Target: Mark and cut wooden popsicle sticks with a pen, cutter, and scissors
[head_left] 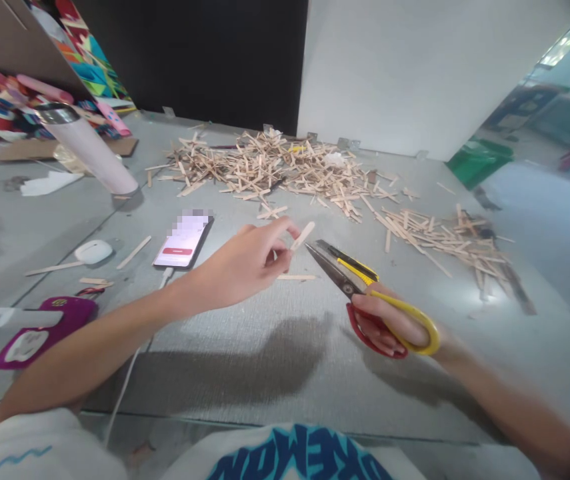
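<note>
Pinches a stick (303,235) in the left hand (245,267) — grip closed on its lower end between thumb and forefinger, free end tilted toward 1 o'clock, raised over the surface (265,347) near mid-view. Holds scissors (345,283) in the right hand (389,327), fingers through the red and yellow loops, grip closed round them, blades aimed at 10 o'clock, tip just beside the stick. Cannot tell blades parted or shut.

Judging by looks: light, thin, stiff wood, apt to split or snap if bent — best taken near one end, flat faces between the pads.

Farther off, at 12 o'clock, a pile (275,167) of like sticks; at 2 o'clock, a smaller heap (445,233); at 9 o'clock of the left hand, a phone (185,241); at 10, a tumbler (92,150).
</note>
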`<state>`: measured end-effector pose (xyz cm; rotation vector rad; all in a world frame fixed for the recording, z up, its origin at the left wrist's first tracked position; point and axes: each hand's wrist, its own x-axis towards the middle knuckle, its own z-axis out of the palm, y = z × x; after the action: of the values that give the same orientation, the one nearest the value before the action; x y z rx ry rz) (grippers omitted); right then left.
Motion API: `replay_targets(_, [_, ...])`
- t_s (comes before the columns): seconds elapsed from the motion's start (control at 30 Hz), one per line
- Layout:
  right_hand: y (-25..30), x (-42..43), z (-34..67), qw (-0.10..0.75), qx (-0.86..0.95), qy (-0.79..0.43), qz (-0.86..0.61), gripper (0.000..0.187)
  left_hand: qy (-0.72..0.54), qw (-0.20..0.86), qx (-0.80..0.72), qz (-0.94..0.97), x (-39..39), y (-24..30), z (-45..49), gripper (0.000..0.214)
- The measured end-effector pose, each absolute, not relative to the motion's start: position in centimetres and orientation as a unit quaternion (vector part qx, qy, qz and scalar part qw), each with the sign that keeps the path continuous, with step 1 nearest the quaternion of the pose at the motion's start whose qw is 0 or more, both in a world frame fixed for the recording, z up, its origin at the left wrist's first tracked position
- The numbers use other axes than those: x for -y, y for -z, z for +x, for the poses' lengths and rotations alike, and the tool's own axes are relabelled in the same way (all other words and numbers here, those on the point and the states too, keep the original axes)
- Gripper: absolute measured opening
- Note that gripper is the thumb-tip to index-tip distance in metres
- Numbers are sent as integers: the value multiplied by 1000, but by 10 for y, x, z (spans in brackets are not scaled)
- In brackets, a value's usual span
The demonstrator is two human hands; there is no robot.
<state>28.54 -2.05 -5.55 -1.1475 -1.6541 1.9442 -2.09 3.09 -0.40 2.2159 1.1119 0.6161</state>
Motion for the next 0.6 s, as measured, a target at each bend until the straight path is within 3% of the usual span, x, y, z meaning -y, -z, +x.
replay_targets(0.2, [55,27,283,213,615,-656,-382,76,-292,299,-445,792,-30,1,-17,11])
replay_targets(0.47, [47,30,275,197,604,-654,-410,77,-393,315,-447,739,-23,0,-16,11])
replay_targets(0.6, [48,31,275,205,605,-640,-427,78,-419,262,-448,745,-20,-2,-15,10])
